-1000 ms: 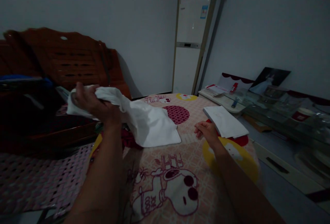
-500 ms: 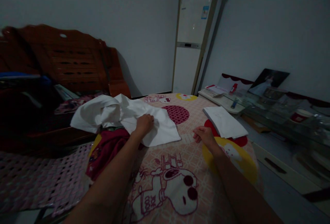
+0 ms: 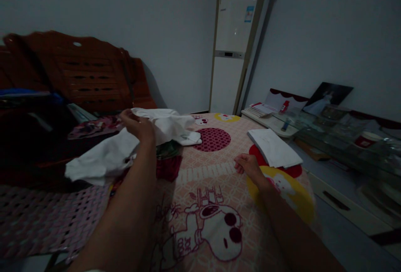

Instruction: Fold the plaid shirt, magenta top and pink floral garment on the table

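My left hand (image 3: pixel 139 126) is closed on a white cloth garment (image 3: pixel 169 123), lifting part of it at the left side of the round table. One length of the garment hangs down to the left, another lies over toward the table's middle; its exact kind is unclear. Beneath it is a pile of dark red and green cloth (image 3: pixel 169 166). My right hand (image 3: pixel 247 164) rests on the patterned tablecloth (image 3: pixel 216 197) with its fingers curled and nothing visible in them. Beyond it lies a folded white cloth (image 3: pixel 274 147).
A wooden bench (image 3: pixel 87 75) stands behind on the left, with a pink woven chair (image 3: pixel 46 217) in front. A tall white cabinet-like unit (image 3: pixel 230 80) fills the corner. On the right, a glass-topped stand (image 3: pixel 332 128) holds a paper cup (image 3: pixel 366 139) and a photo (image 3: pixel 327 98).
My left hand has moved left and up, pulling the white garment off the table's middle and uncovering more tablecloth and dark cloth. My right hand has stayed in place.
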{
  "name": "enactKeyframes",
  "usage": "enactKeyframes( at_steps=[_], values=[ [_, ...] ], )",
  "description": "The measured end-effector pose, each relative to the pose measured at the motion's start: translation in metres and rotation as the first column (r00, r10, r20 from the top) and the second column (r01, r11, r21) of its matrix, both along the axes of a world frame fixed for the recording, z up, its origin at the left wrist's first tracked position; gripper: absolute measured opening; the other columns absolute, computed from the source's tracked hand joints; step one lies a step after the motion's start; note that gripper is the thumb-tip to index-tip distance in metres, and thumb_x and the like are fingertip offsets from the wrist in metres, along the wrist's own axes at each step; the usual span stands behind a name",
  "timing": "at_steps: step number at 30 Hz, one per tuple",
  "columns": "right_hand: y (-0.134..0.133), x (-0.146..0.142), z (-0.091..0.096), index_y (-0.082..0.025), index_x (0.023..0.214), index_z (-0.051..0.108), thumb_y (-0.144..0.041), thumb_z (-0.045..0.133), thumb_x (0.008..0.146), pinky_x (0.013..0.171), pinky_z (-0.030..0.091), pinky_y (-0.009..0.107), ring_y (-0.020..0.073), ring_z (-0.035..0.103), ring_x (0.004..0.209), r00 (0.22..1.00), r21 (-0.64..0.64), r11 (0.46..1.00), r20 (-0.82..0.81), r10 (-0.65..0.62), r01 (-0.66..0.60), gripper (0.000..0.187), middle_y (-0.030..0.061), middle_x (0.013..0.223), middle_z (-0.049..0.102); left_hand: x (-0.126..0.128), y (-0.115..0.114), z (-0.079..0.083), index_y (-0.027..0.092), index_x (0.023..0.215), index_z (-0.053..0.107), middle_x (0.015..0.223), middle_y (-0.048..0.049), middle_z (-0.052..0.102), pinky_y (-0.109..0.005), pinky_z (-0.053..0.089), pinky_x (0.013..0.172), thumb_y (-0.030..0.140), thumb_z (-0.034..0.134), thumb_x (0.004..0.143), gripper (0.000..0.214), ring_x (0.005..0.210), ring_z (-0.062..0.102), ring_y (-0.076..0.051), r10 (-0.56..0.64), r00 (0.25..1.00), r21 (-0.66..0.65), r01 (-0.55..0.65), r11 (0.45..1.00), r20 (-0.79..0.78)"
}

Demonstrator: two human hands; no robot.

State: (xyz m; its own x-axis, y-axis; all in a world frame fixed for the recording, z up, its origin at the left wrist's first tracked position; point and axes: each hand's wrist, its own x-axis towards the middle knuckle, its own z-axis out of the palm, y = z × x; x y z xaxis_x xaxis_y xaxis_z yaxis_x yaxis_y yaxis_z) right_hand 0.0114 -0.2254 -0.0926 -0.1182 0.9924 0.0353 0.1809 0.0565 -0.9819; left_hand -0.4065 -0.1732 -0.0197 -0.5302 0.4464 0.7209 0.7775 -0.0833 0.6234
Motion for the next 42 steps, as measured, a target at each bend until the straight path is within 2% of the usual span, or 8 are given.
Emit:
enactKeyframes(
  at_steps=[7, 15, 20, 26, 31, 37, 40, 42],
  values=[
    [-0.002, 0.001, 0.000, -0.017, 0.060, 0.061, -0.040, 0.067, 0.067, 0.038, 0.042, 0.021, 0.0114, 0.055, 0.038, 1.000, -0.026, 1.000, -0.007, -0.017, 0.017, 0.024, 0.0006, 0.048, 0.061, 0.042, -0.018, -0.040, 0.013, 0.104, 0.067, 0.145, -0.0193, 0.049, -0.079, 0.010, 0.106, 0.030, 0.057, 0.089, 0.025, 0.135, 0.036, -0.044, -0.080, 0.949, -0.515, -0.094, 0.852, -0.304],
    [0.002, 0.002, -0.005, -0.018, 0.061, 0.060, -0.039, 0.067, 0.067, 0.036, 0.040, 0.021, 0.0112, 0.053, 0.037, 0.999, -0.026, 0.999, -0.016, -0.041, 0.040, 0.023, 0.0004, 0.050, 0.062, 0.080, -0.024, -0.023, 0.020, 0.106, 0.070, 0.149, -0.0115, 0.044, -0.059, 0.018, 0.118, 0.017, 0.056, 0.084, 0.026, 0.141, 0.034, -0.032, -0.170, 0.912, -0.386, 0.014, 0.922, -0.374],
    [0.008, 0.011, -0.008, -0.019, 0.066, 0.061, -0.042, 0.059, 0.072, 0.044, 0.045, 0.026, 0.0152, 0.057, 0.046, 0.984, 0.068, 0.987, 0.096, -0.153, 0.147, 0.024, 0.0037, 0.057, 0.064, 0.110, -0.004, -0.045, 0.028, 0.099, 0.075, 0.149, -0.0072, 0.049, -0.075, 0.006, 0.109, 0.023, 0.061, 0.082, 0.023, 0.143, 0.031, -0.041, -0.566, 0.730, -0.768, 0.088, 0.634, -0.383],
    [0.021, 0.077, -0.002, -0.012, 0.093, 0.068, -0.030, 0.046, 0.085, 0.087, 0.048, 0.046, 0.0305, 0.064, 0.093, 0.508, 0.612, 0.655, 0.431, -0.746, 0.444, 0.029, 0.0206, 0.096, 0.069, 0.102, 0.013, -0.065, 0.017, 0.130, 0.060, 0.153, -0.0225, 0.039, -0.071, 0.016, 0.109, 0.016, 0.053, 0.084, 0.046, 0.141, 0.032, -0.041, -0.307, 0.863, -0.660, -0.041, 0.750, -0.402],
    [0.021, 0.105, -0.015, -0.008, 0.091, 0.068, -0.017, 0.047, 0.082, 0.091, 0.043, 0.053, 0.0382, 0.059, 0.102, 0.246, 0.642, 0.652, 0.610, -0.753, 0.404, 0.024, 0.0270, 0.097, 0.064, 0.110, 0.011, -0.065, 0.019, 0.111, 0.069, 0.148, -0.0181, 0.047, -0.071, 0.012, 0.111, 0.015, 0.057, 0.082, 0.032, 0.135, 0.041, -0.040, -0.347, 0.869, -0.669, 0.025, 0.743, -0.352],
    [0.027, 0.104, -0.006, -0.011, 0.084, 0.066, -0.017, 0.046, 0.077, 0.087, 0.044, 0.051, 0.0353, 0.059, 0.095, 0.321, 0.656, 0.553, 0.452, -0.833, 0.513, 0.022, 0.0223, 0.090, 0.065, 0.113, 0.004, -0.052, 0.016, 0.111, 0.070, 0.148, -0.0187, 0.048, -0.062, 0.028, 0.112, 0.017, 0.062, 0.082, 0.030, 0.136, 0.044, -0.039, -0.442, 0.847, -0.646, 0.164, 0.745, -0.295],
    [0.025, 0.090, 0.021, -0.015, 0.080, 0.064, -0.027, 0.052, 0.071, 0.079, 0.047, 0.043, 0.0273, 0.058, 0.080, 0.510, 0.557, 0.515, 0.181, -0.841, 0.651, 0.018, 0.0107, 0.078, 0.064, 0.126, -0.002, -0.040, 0.017, 0.115, 0.069, 0.139, -0.0153, 0.057, -0.049, 0.041, 0.109, 0.015, 0.059, 0.081, 0.035, 0.130, 0.053, -0.031, -0.551, 0.790, -0.552, 0.343, 0.760, -0.268],
    [0.015, 0.072, 0.041, -0.018, 0.078, 0.063, -0.032, 0.057, 0.068, 0.065, 0.047, 0.034, 0.0204, 0.055, 0.065, 0.764, 0.409, 0.681, -0.063, -0.642, 0.607, 0.019, 0.0027, 0.068, 0.060, 0.142, -0.011, -0.029, 0.018, 0.123, 0.064, 0.134, -0.0127, 0.062, -0.044, 0.045, 0.107, 0.016, 0.057, 0.083, 0.041, 0.124, 0.057, -0.027, -0.661, 0.703, -0.489, 0.494, 0.719, -0.261]
  ],
)
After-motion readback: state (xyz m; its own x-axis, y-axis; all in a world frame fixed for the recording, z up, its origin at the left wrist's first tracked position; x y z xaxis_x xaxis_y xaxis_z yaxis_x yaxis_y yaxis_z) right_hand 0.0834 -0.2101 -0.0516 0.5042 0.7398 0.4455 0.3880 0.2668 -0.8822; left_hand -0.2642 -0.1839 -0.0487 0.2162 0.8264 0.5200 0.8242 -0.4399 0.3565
